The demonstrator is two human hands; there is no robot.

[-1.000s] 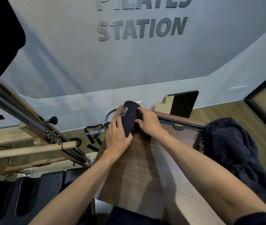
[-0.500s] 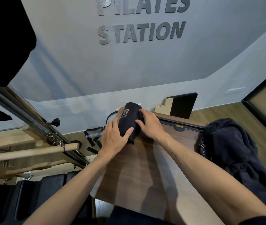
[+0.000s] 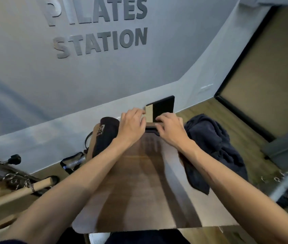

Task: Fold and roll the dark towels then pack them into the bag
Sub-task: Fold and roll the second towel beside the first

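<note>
- head view: a rolled dark towel [image 3: 105,138] with a pale logo lies at the far left edge of the wooden surface [image 3: 139,187].
- left hand [image 3: 132,125] and right hand [image 3: 170,130] hover empty, fingers relaxed.
- loose dark towels [image 3: 212,145] are heaped on the right.

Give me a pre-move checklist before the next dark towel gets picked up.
1. Rolled dark towel parked at the wooden board's far left: ok.
2. Roll holding its shape: ok.
3. Left hand free, holding nothing: ok.
4. Right hand free, holding nothing: ok.
5. Crumpled dark towel pile within reach at the board's right edge: ok.
6. Bag location: cannot tell, none in view.
</note>
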